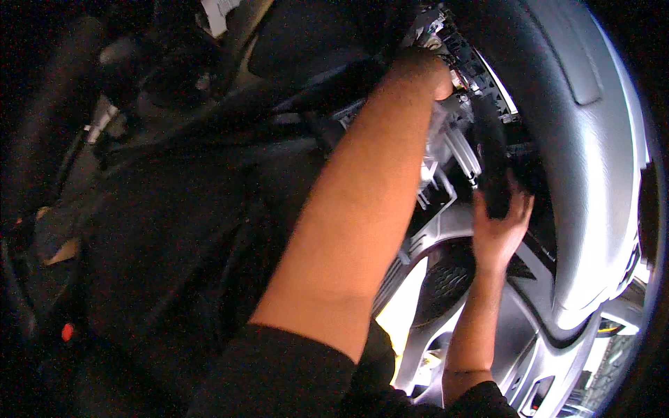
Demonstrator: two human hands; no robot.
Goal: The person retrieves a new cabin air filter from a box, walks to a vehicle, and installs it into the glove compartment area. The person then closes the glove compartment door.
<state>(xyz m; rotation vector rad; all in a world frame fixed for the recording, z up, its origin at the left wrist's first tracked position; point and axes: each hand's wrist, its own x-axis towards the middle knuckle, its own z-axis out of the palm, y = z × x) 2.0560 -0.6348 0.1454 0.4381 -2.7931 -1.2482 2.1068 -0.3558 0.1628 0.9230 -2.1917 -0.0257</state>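
Observation:
My left hand (431,70) reaches deep into the opened dashboard (481,83), at the upper right. Its fingers are hidden among black brackets and small connectors, so what it touches does not show. Lower and to the right, my right hand (500,233) has its fingers stretched apart around the lower end of a dark, tube-like part (493,164). Shadow and blur hide whether it touches that part. Between my hands lie pale plastic ribs and brackets (460,150).
A smooth grey dashboard pad (582,174) curves down the right side. Below stands a grey door panel (519,313) with a dark speaker grille (446,279). Dark trim and shadow fill the left, with a small red spot (67,331) there.

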